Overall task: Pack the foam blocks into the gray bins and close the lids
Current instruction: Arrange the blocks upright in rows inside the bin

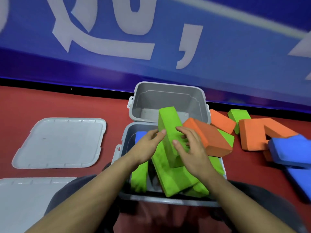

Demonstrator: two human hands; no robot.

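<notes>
The left hand (148, 145) and the right hand (190, 148) meet over the near gray bin (124, 196), both on one upright green foam block (170, 137): the left hand's thumb and fingers lie against its left face, while the right hand spreads over its right face with fingers loosely bent, so the block is held between the two palms rather than pinched. Its lower end stands among other green blocks (173, 180) that lie crossed and tilted in the bin, with a blue block (140, 136) showing at the far left corner and an orange block (210, 138) leaning over the right rim. The step in hand appears to be fitting this green block into a bin that is already crowded. The next move probably calls for turning it flat or sliding it into a gap, and squaring the pile, since blocks now stick up above the rim and a lid would not seat. Just beyond, the far gray bin (168, 98) stands open, with only bare floor and walls showing inside it. More orange, green and blue loose blocks (252, 132) wait on the red tabletop (67, 105) to the right. Two gray lids (60, 142) lie to the left, both still off.
</notes>
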